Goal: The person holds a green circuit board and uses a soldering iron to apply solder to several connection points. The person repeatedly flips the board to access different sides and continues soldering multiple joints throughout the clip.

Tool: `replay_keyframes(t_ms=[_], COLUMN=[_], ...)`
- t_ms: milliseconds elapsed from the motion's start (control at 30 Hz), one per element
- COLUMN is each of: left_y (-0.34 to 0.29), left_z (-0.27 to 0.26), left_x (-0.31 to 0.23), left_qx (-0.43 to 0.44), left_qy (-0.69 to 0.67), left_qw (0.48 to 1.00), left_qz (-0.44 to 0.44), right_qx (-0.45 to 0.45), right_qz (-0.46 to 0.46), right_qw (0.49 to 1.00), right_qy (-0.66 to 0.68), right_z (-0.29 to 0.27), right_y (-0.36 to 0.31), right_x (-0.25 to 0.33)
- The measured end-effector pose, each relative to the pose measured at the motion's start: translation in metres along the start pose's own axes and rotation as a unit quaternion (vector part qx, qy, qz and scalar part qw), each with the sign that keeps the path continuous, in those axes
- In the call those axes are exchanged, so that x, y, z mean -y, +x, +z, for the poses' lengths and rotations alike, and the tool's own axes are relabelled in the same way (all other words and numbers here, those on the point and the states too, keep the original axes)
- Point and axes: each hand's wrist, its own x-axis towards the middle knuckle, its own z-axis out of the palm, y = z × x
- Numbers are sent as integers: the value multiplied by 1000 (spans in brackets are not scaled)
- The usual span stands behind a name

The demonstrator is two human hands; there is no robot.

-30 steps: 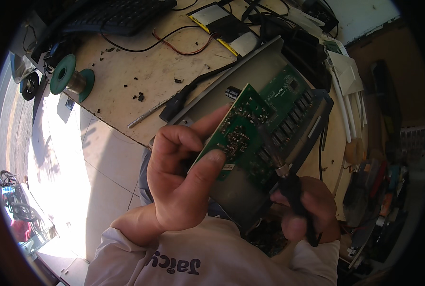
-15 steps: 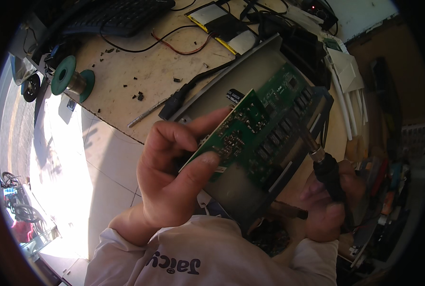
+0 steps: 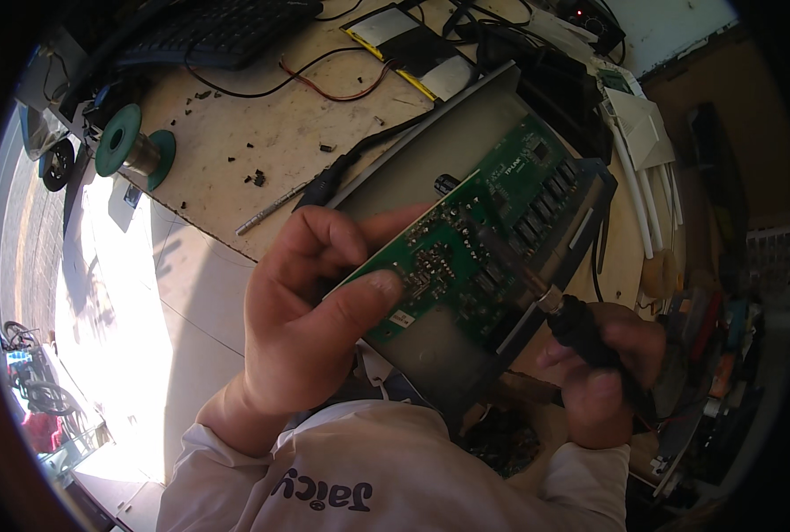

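My left hand (image 3: 293, 315) pinches a small green circuit board (image 3: 426, 266) by its near end, thumb on the face with the solder joints. A black cylindrical part (image 3: 446, 183) sticks out past its far edge. In my right hand (image 3: 612, 377) is a soldering iron (image 3: 581, 332), held by its black handle. The iron's dark tip lies over the small board's right part; whether it touches, I cannot tell. Beneath both is an open metal case (image 3: 412, 368) holding a larger green circuit board (image 3: 537, 168), partly hidden by the small one.
A solder spool (image 3: 117, 140) stands at the table's left edge. Small dark bits (image 3: 258, 179) and a slim silvery rod (image 3: 271, 211) with a black grip lie beyond my left hand. Farther back are a black keyboard (image 3: 217, 35), a flat battery pack (image 3: 404, 44) and cables.
The soldering iron has moved left and up, its tip now over the small board. My left hand has shifted slightly left and tilted the board's soldered face more into view.
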Motion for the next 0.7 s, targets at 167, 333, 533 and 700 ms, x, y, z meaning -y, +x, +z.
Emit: replay_keyframes(t_ms=[167,333,533,700], left_y=[0,1,0,0], left_z=[0,-1,-2,-2], left_x=[1,1,3,2], left_qx=[-3,10,9,14], left_qy=[-18,-22,-19,-18], left_qw=[1000,1000,1000,1000], left_qz=[-3,1,3,4], right_qx=[12,17,15,4], right_qz=[9,-4,-9,7], right_qw=[1000,1000,1000,1000], right_qy=[5,2,1,0], right_z=[-1,-1,0,2], right_y=[0,0,1,-1], right_x=[0,-3,-3,-1])
